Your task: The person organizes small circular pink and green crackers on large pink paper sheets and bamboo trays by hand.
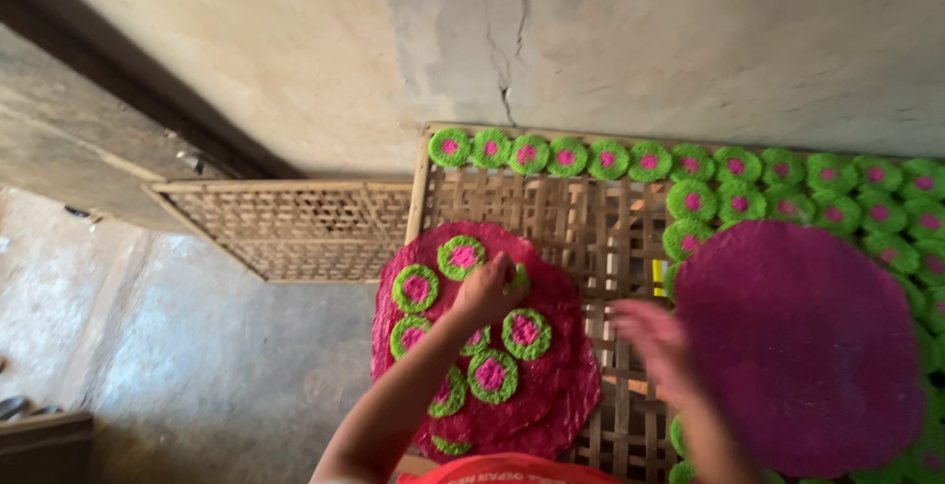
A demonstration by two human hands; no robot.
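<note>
Soft, even daylight, moderately bright; wall (689, 41) evenly lit, no glare. Dimmer at left, dark band along the upper-left corner. Right hand (655, 341) smeared by motion blur, left hand (484, 292) slightly soft. Colours saturated. Mild wide-angle stretch at edges.

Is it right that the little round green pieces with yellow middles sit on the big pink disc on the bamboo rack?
Nearly. In the head view the small round green pieces have pink middles, not yellow. They do sit on the big pink disc on the woven bamboo rack, with the left hand touching one.
</note>
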